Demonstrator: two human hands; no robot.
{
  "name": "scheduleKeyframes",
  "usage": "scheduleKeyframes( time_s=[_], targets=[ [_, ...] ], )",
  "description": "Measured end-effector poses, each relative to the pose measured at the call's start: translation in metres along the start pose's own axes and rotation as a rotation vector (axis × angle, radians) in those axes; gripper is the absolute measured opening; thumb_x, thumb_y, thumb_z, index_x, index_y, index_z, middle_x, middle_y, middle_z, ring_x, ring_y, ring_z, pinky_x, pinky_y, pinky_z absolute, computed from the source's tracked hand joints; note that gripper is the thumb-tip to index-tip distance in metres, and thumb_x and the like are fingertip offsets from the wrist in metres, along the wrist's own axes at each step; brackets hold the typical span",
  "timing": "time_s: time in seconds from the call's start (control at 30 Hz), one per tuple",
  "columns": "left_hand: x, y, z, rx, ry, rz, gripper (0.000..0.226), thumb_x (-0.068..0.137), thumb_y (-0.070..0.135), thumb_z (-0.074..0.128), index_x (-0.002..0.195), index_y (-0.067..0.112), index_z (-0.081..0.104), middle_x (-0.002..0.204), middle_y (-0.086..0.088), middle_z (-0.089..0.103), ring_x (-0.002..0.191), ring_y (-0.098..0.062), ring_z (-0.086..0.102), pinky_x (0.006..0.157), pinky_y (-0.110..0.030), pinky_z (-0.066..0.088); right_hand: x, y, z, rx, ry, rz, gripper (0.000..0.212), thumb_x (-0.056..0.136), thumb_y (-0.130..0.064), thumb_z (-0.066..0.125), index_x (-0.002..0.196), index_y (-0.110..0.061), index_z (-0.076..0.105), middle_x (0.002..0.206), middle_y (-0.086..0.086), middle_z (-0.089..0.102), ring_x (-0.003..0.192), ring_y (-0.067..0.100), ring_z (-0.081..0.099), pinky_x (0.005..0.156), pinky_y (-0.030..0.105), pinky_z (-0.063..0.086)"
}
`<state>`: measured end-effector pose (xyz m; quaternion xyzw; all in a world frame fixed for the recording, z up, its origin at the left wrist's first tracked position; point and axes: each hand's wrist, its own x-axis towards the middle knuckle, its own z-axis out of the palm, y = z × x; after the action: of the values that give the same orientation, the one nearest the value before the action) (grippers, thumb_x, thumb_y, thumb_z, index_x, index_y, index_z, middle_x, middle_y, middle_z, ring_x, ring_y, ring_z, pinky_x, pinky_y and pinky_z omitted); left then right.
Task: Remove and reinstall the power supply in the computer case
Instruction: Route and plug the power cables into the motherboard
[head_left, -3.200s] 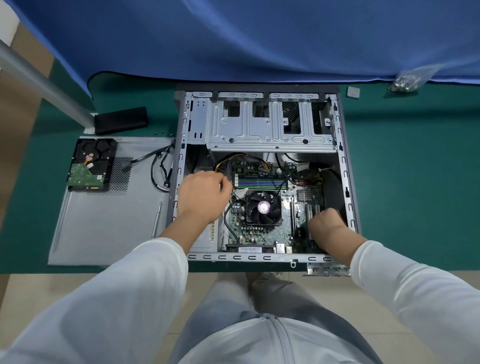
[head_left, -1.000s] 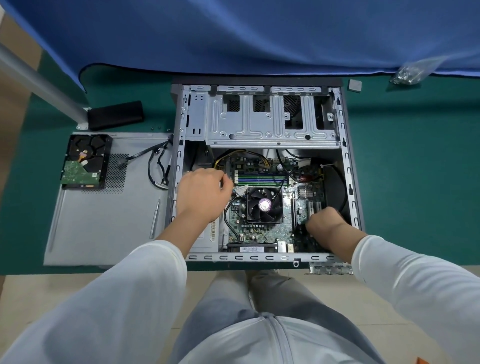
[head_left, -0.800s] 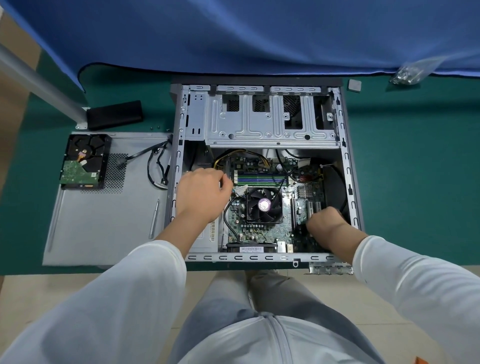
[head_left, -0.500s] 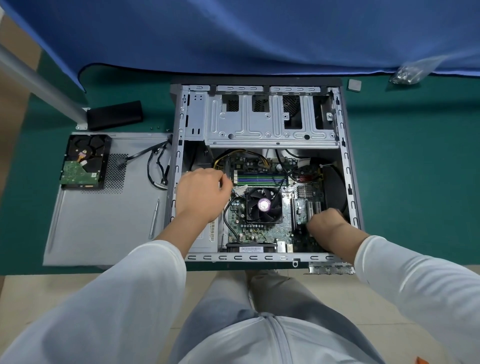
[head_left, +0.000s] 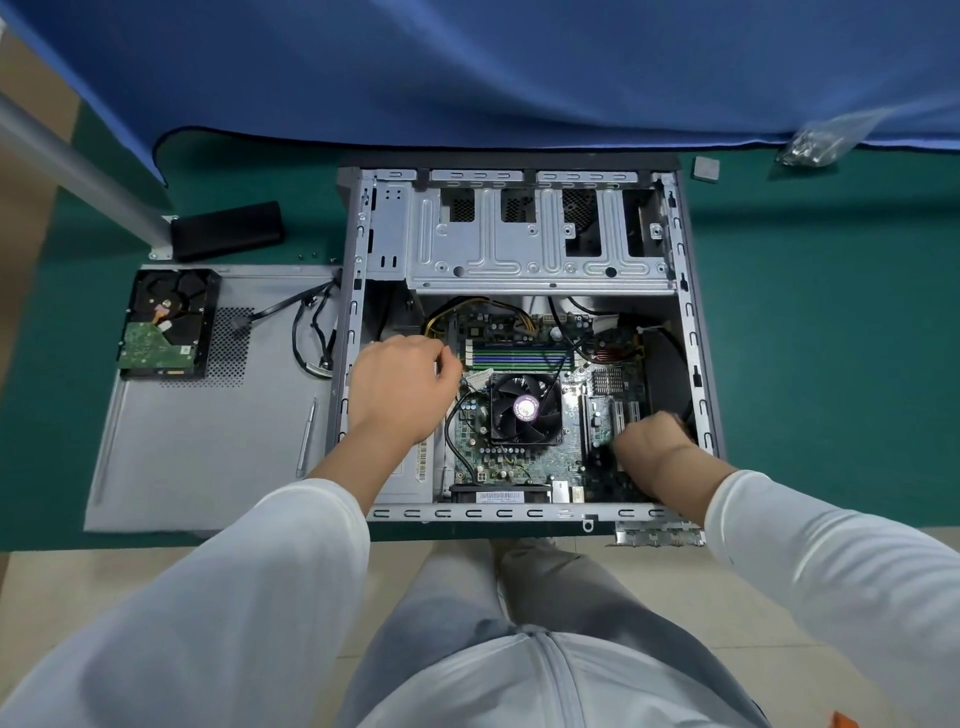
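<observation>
The computer case lies open on its side on the green counter. The power supply sits in the case's near-left corner, directly beneath the left hand, which is curled, knuckles up; whether it grips anything cannot be told. The right hand is closed into a fist over the motherboard at the near-right, well apart from the power supply. A hard drive rests on the detached side panel to the left.

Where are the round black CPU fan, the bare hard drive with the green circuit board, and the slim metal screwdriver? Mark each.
Round black CPU fan (head_left: 525, 408), head view, purple hub label.
Bare hard drive (head_left: 167, 322), head view, black casing's middle.
Slim metal screwdriver (head_left: 306, 437), head view, mid-shaft.
</observation>
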<state>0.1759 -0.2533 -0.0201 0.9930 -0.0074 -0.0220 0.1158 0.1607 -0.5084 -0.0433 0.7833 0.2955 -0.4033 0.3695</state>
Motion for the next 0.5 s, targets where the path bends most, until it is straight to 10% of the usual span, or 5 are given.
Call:
scheduleKeyframes(
  time_s=[0.5],
  targets=[
    [0.0009,0.0007,-0.0003,-0.001,-0.011,-0.012,0.035,0.091,0.024,0.045,0.063,0.012,0.06,0.066,-0.003,0.061,0.065,-0.025,0.055,0.063,-0.032,0.039,-0.0004,0.0007,-0.0017,-0.019,0.005,-0.006,0.027,0.096,-0.009,0.044,0.122,-0.01,0.054,0.111,0.001,0.063,0.098,0.018,0.062,0.069,0.03,0.041]
  ],
)
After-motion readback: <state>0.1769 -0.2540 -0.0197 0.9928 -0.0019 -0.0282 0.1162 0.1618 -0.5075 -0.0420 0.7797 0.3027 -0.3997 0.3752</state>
